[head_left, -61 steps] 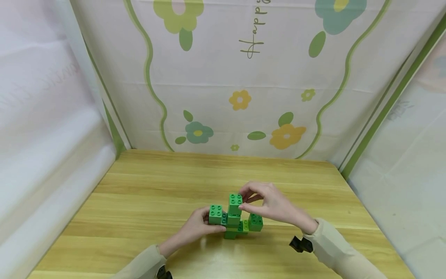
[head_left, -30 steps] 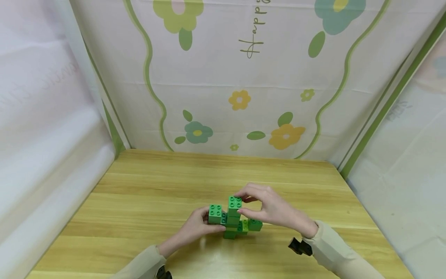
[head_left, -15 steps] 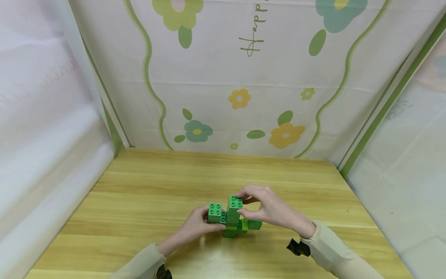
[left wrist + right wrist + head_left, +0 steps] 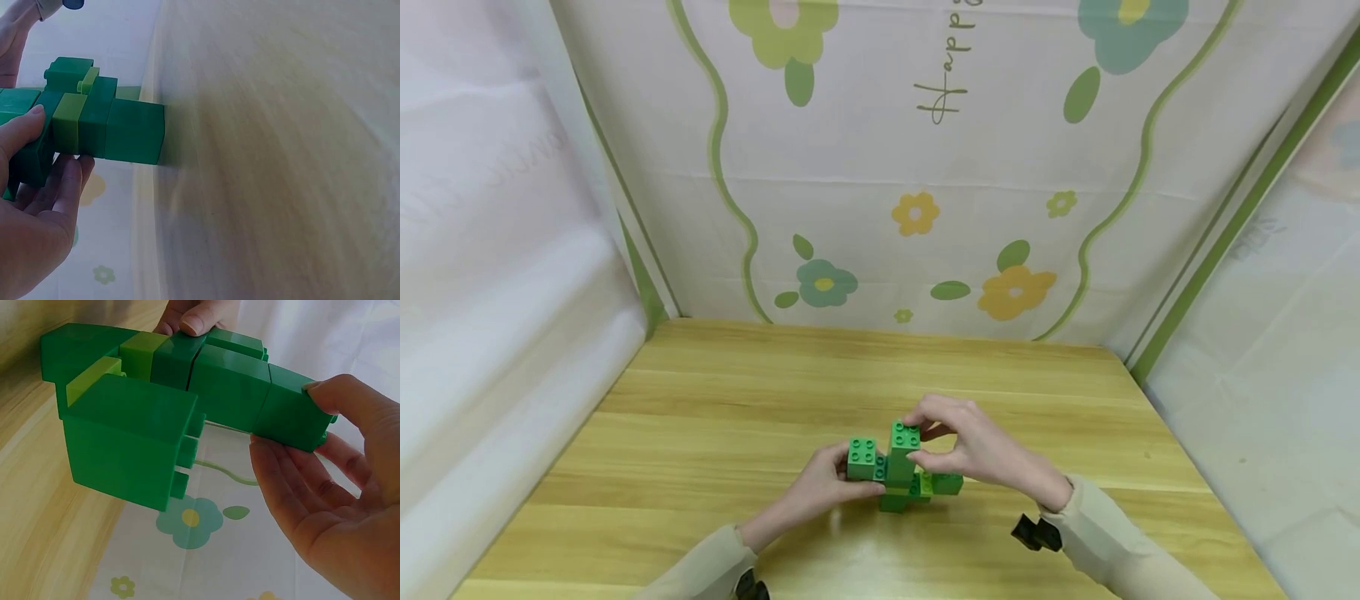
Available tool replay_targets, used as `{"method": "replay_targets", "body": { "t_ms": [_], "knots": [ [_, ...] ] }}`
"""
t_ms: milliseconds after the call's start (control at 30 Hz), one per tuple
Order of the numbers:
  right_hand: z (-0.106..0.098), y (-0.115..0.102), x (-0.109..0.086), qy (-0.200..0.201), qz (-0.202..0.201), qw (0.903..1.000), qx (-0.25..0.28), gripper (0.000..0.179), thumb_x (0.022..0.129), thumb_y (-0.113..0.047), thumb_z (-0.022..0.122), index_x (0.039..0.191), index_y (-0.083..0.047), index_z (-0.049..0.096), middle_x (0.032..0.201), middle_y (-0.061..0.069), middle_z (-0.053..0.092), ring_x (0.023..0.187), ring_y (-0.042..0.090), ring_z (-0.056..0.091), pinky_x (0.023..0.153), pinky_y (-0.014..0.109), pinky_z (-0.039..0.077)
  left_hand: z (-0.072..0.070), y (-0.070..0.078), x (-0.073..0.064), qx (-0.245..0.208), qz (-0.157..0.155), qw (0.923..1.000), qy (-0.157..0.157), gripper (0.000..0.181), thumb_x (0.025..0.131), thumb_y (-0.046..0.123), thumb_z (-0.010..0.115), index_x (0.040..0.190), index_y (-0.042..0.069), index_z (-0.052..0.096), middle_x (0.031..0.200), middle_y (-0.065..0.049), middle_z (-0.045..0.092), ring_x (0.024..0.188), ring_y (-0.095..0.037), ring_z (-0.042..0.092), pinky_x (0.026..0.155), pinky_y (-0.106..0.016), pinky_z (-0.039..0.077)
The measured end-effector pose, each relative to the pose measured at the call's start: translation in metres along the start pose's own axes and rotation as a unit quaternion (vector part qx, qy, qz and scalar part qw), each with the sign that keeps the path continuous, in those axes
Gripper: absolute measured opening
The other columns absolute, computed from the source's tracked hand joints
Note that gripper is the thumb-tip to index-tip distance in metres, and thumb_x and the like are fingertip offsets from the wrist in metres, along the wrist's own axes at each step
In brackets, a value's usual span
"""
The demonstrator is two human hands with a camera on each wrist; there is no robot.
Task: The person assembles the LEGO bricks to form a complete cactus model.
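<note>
A cactus-shaped build of green toy building blocks (image 4: 897, 483) stands upright on the table, with side arms left and right of its trunk. My left hand (image 4: 826, 490) grips it at the left arm, thumb in front and fingers behind. The thumb lies across a dark green block (image 4: 39, 140) beside a lime block (image 4: 70, 124) of the trunk. My right hand (image 4: 973, 437) pinches the top block (image 4: 294, 409) between thumb and fingertips. That block sits flush on the one below (image 4: 228, 381). The right arm ends in a studded block (image 4: 125, 437).
The wooden table (image 4: 737, 392) spreads around the build. A white cloth wall printed with flowers (image 4: 917, 158) rises at the back, with more cloth at the left and right sides. Both wrists carry small black cameras (image 4: 1037, 532).
My right hand has lowered slightly with the top block, and the small gap beneath that block has closed. My left hand keeps its grip in the same place.
</note>
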State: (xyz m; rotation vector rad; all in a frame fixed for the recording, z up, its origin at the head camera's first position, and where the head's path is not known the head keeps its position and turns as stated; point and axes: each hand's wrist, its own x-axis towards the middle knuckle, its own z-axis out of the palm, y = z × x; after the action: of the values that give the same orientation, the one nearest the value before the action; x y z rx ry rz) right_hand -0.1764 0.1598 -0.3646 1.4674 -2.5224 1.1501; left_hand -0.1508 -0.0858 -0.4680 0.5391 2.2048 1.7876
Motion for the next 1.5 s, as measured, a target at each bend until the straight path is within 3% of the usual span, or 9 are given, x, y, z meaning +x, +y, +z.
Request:
{"method": "replay_targets", "body": {
  "t_ms": [533, 867, 1167, 1333, 1500],
  "knots": [
    [0.009, 0.0, -0.004, 0.035, -0.026, 0.9988, -0.021, 0.029, 0.083, -0.005, 0.077, 0.109, -0.008, 0.063, 0.105, 0.005, 0.067, 0.091, 0.012, 0.07, 0.075, 0.029, 0.063, -0.001, -0.001, 0.001, 0.006, -0.004, 1.0, 0.0, 0.046, 0.082, 0.022, 0.081, 0.12, 0.002, 0.063, 0.113, -0.015, 0.071, 0.095, -0.012, 0.069, 0.081, -0.017, 0.057],
    [0.008, -0.002, -0.006, 0.04, -0.038, 0.9967, -0.06, 0.033, 0.084, -0.008, 0.078, 0.114, -0.006, 0.063, 0.104, 0.005, 0.067, 0.09, 0.013, 0.07, 0.078, 0.02, 0.061, 0.0, 0.0, 0.0, -0.002, -0.009, 0.9999, 0.004, 0.048, 0.082, 0.021, 0.082, 0.121, 0.002, 0.063, 0.114, -0.015, 0.071, 0.097, -0.015, 0.069, 0.083, -0.019, 0.058],
    [0.002, 0.0, -0.018, 0.048, -0.006, 0.9956, -0.08, 0.048, 0.087, -0.02, 0.076, 0.13, -0.008, 0.059, 0.115, 0.002, 0.07, 0.1, 0.012, 0.068, 0.086, 0.027, 0.06, 0.0, 0.001, -0.001, -0.009, -0.013, 0.9999, 0.005, 0.05, 0.081, 0.02, 0.082, 0.123, 0.002, 0.062, 0.116, -0.016, 0.071, 0.1, -0.018, 0.069, 0.086, -0.021, 0.058],
    [-0.001, 0.006, -0.033, 0.063, 0.005, 0.9943, -0.086, 0.041, 0.089, -0.016, 0.075, 0.127, -0.011, 0.061, 0.113, 0.0, 0.07, 0.099, 0.017, 0.069, 0.085, 0.03, 0.061, 0.0, 0.0, -0.002, -0.016, -0.015, 0.9997, 0.006, 0.052, 0.08, 0.019, 0.082, 0.124, 0.002, 0.062, 0.117, -0.017, 0.07, 0.102, -0.021, 0.069, 0.088, -0.023, 0.059],
    [-0.002, 0.014, -0.053, 0.04, 0.03, 0.9947, -0.09, 0.036, 0.092, -0.021, 0.071, 0.126, -0.014, 0.061, 0.116, -0.001, 0.069, 0.101, 0.016, 0.068, 0.084, 0.028, 0.061, -0.001, 0.0, -0.004, -0.029, -0.02, 0.9994, 0.007, 0.057, 0.08, 0.017, 0.082, 0.129, 0.001, 0.058, 0.121, -0.019, 0.068, 0.106, -0.025, 0.069, 0.09, -0.024, 0.059]
  ]
}}
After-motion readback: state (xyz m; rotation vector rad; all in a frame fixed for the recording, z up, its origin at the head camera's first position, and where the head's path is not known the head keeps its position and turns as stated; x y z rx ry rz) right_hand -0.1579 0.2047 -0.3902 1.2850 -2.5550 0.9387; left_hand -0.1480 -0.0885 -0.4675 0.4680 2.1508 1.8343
